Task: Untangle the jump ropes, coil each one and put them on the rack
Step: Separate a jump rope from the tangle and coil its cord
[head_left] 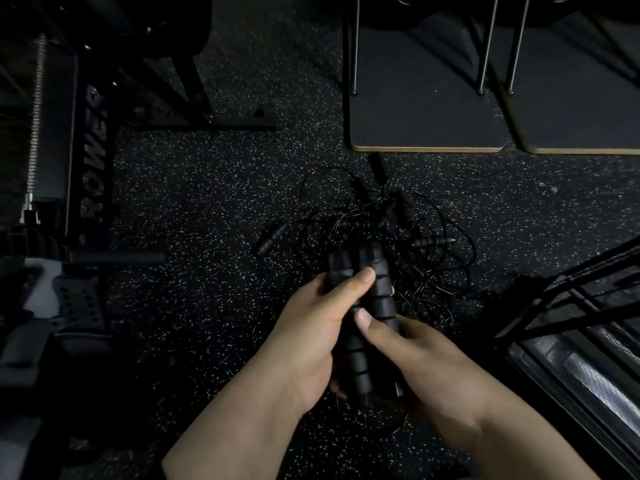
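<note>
Speckled rubber floor (dim gym); both hands grip rope handles.

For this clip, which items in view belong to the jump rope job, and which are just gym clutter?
Job:
- black ribbed handles, gripped by left hand and right hand
- tangled rope pile on the floor
- loose handle

Clutter:
- bench frame marked POWER
- two boards
- metal rack frame, purpose unclear

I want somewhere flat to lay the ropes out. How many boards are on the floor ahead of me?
2. The first board lies just beyond the rope tangle. The second board lies to its right, cut off by the frame edge. More may be out of view.
</note>
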A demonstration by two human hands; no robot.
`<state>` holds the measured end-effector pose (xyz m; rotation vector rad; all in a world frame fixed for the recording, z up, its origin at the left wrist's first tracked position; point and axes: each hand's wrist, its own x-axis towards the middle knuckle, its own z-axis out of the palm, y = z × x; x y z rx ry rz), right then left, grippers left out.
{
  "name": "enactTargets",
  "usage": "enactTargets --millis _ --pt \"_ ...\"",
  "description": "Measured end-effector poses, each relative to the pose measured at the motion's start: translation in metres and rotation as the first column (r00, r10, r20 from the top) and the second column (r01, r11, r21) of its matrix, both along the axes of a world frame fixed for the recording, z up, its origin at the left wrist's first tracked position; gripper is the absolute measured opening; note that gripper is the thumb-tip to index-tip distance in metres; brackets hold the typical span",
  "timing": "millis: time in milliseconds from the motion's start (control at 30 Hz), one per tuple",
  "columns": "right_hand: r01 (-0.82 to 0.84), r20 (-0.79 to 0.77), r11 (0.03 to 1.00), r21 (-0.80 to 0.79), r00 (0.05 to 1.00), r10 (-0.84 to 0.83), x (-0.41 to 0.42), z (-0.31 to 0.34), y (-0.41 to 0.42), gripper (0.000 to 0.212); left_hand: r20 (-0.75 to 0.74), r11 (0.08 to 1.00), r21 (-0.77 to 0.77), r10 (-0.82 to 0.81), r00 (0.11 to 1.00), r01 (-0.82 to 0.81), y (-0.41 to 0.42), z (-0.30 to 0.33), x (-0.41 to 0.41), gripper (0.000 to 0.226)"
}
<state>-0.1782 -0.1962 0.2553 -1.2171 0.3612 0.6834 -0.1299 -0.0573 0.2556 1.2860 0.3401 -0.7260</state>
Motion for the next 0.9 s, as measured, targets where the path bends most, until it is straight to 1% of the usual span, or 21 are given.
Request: enactTargets --millis 133,200,233,267,300,333,367,400,433,467,500,533,600,667,700,733,767,800,833,867,900 --pt "0.044 -0.006 0.998 0.032 0.999 -0.044 0.001 -0.003 0.000 0.034 0.000 0.999 0.025 -0.034 0.999 0.034 0.003 0.001 0.002 0.041" --pt "0.074 -0.048 0.992 0.104 0.996 -0.069 0.003 -0.001 -0.006 0.035 0.085 0.991 0.103 -0.091 0.992 0.082 0.009 0.003 0.005 0.058" --pt "0.086 -0.067 0.985 0.151 0.995 -0.076 0.003 0.000 -0.010 0.035 0.154 0.980 0.193 -0.072 0.985 0.042 0.013 0.001 0.007 0.061" --pt "0.077 -0.078 0.979 0.191 0.995 -0.063 0.003 0.001 -0.015 0.035 0.263 0.946 0.318 -0.026 0.964 -0.061 0.018 -0.002 0.011 0.051" --pt "0.045 -0.075 0.973 0.224 0.997 -0.029 0.003 0.002 -0.019 0.035 0.405 0.877 0.444 -0.012 0.914 -0.185 0.024 -0.006 0.017 0.030" --pt "0.001 -0.067 0.966 0.259 0.998 0.017 0.001 0.003 -0.022 0.037 0.500 0.813 0.534 -0.083 0.862 -0.232 0.029 -0.004 0.023 0.015" --pt "-0.045 -0.056 0.954 0.295 0.996 0.065 0.000 0.003 -0.024 0.041 0.547 0.766 0.608 -0.216 0.808 -0.207 0.034 -0.005 0.027 0.032" --pt "-0.088 -0.050 0.940 0.331 0.993 0.111 -0.001 0.002 -0.025 0.046 0.553 0.747 0.652 -0.354 0.754 -0.128 0.037 -0.008 0.029 0.058" --pt "-0.129 -0.044 0.923 0.362 0.987 0.155 -0.002 0.001 -0.025 0.048 0.529 0.735 0.678 -0.472 0.706 -0.017 0.042 -0.012 0.032 0.074" --pt "-0.168 -0.029 0.905 0.392 0.980 0.195 -0.003 0.002 -0.024 0.048 0.528 0.745 0.663 -0.535 0.659 0.073 0.044 -0.014 0.032 0.080" --pt "-0.199 -0.007 0.883 0.426 0.975 0.223 -0.003 0.002 -0.023 0.044 0.571 0.787 0.602 -0.543 0.616 0.135 0.042 -0.015 0.032 0.076" --pt "-0.215 0.016 0.861 0.462 0.972 0.234 -0.004 0.001 -0.023 0.041 0.613 0.848 0.497 -0.494 0.617 0.186 0.040 -0.017 0.031 0.064" --pt "-0.212 0.056 0.837 0.504 0.975 0.214 -0.004 0.000 -0.025 0.038 0.603 0.947 0.269 -0.309 0.736 0.177 0.028 -0.010 0.027 0.036" --pt "-0.164 0.098 0.836 0.524 0.986 0.132 -0.003 0.002 -0.028 0.036 0.556 0.978 0.191 -0.180 0.811 0.086 0.016 -0.009 0.025 0.030" --pt "-0.116 0.111 0.844 0.524 0.992 0.067 -0.003 0.003 -0.029 0.037 0.519 0.972 0.212 -0.204 0.830 0.106 0.013 -0.011 0.022 0.027" --pt "-0.045 0.103 0.860 0.508 0.995 -0.009 -0.001 0.007 -0.030 0.039 0.514 0.949 0.272 -0.285 0.809 0.162 0.011 -0.014 0.017 0.022" --pt "0.045 0.080 0.884 0.465 0.993 -0.092 0.002 0.010 -0.031 0.041 0.498 0.883 0.400 -0.433 0.751 0.243 0.011 -0.016 0.013 0.020" --pt "0.135 0.057 0.917 0.376 0.984 -0.169 0.005 0.013 -0.032 0.044 0.454 0.788 0.539 -0.569 0.686 0.297 0.010 -0.014 0.009 0.020" --pt "0.203 0.055 0.951 0.231 0.974 -0.221 0.007 0.014 -0.034 0.045 0.404 0.695 0.646 -0.661 0.632 0.314 0.010 -0.014 0.006 0.021" --pt "0.228 0.082 0.972 0.046 0.969 -0.232 0.008 0.013 -0.036 0.041 0.378 0.634 0.712 -0.708 0.596 0.302 0.010 -0.011 0.004 0.025" --pt "0.215 0.126 0.966 -0.147 0.972 -0.197 0.008 0.011 -0.039 0.031 0.362 0.583 0.762 -0.744 0.561 0.281 0.008 -0.006 0.002 0.031"
